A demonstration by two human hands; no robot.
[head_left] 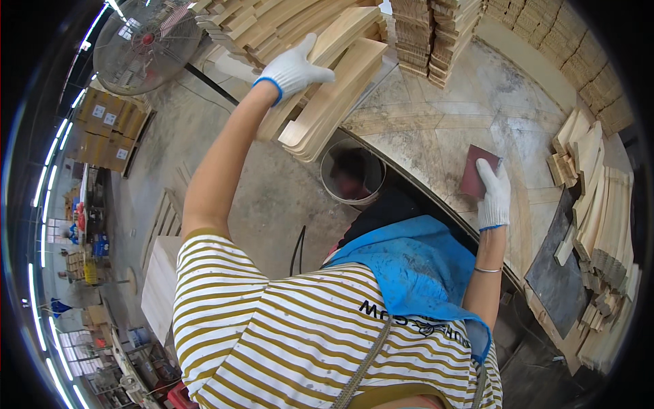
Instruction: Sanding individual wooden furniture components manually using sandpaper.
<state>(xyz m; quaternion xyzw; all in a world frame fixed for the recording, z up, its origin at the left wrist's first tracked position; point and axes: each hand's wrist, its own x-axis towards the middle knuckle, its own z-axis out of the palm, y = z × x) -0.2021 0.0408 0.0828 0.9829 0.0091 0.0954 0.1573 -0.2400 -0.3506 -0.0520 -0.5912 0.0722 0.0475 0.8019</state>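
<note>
Red sheet point(471, 176) held at 3 o'clock, curved wooden pieces point(344, 95) stacked at 12

Nearest, toward 6 o'clock, a striped shirt point(272, 320) is worn, partly covered by a blue apron point(409, 266) that is visibly stained. Just off the centre, toward 1 o'clock, a round bucket point(327, 178) is seen on the grey floor point(266, 194), with its contents too dark to be told.

At 3 o'clock, the red sheet is gripped by the gloved right hand point(495, 194), the thumb being laid across its face, over the scuffed bench point(422, 146); whether the bench is touched by it cannot be told. Just before 12 o'clock, the gloved left hand point(289, 71) is held open, thumb and fingers spread over the curved wooden pieces; contact cannot be made out.

Farther along the bench, at 3 o'clock, a heap of pale wooden strips point(603, 211) is piled, with a dark grey board point(562, 279) laid beside it toward 4. Tall wooden stacks point(436, 41) are placed at 1 o'clock. Beyond the bench, a large fan point(146, 41) is stood between 10 and 11, and brown cartons point(102, 126) are stacked at 10.
</note>
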